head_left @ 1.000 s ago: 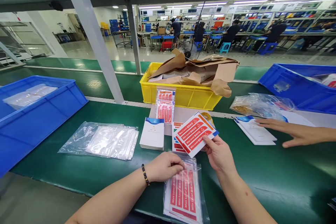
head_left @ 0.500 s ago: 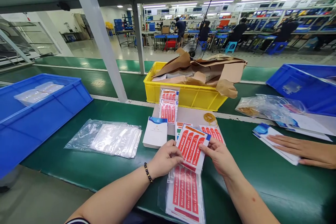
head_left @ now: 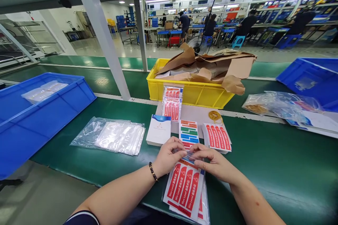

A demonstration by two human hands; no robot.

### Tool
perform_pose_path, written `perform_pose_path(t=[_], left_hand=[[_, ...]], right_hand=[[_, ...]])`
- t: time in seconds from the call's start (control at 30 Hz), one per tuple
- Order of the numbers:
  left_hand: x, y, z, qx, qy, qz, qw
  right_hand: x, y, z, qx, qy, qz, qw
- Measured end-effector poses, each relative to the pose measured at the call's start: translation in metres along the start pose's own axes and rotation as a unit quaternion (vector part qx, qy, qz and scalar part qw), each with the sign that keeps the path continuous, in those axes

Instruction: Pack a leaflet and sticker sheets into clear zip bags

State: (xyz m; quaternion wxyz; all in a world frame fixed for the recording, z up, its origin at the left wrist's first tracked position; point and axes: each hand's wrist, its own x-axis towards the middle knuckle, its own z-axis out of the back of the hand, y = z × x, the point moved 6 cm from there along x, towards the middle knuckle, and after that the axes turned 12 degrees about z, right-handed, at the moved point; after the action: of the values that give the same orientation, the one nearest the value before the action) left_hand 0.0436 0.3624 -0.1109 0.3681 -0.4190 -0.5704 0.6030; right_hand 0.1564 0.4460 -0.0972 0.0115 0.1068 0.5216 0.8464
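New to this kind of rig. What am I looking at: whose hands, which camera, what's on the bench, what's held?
No robot here: these are a person's bare hands. Every picture comes from one camera on their head, looking forward and down.

The left hand pinches the top of a clear plastic bag with red-and-white label sheets at it. The right hand touches the same end; its grip is unclear.

On the green work surface, left to right: flat clear bags, white booklets with a blue top band, a multicoloured sticker sheet and a red-and-white label stack. Behind stands a yellow plastic crate holding brown paper.
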Motion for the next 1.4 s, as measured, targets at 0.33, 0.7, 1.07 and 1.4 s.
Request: perform_pose_path(t=[0.33,0.7,1.07,1.4], left_hand=[[0.004,0.024,-0.004,-0.129,0.034,0.152,0.979],[0.004,0.017,-0.001,-0.108,-0.002,0.115,0.987],[-0.001,0.006,-0.007,0.11,0.001,0.017,0.994],[-0.04,-0.003,-0.059,0.478,0.115,-0.297,0.818]], right_hand=[[-0.006,-0.021,0.004,0.101,-0.098,-0.07,0.988],[-0.001,-0.023,-0.003,0.122,-0.127,-0.092,0.98],[0.006,0.0,-0.01,-0.108,-0.086,-0.028,0.99],[0.008,-0.005,-0.002,-0.371,-0.106,0.086,0.918]])
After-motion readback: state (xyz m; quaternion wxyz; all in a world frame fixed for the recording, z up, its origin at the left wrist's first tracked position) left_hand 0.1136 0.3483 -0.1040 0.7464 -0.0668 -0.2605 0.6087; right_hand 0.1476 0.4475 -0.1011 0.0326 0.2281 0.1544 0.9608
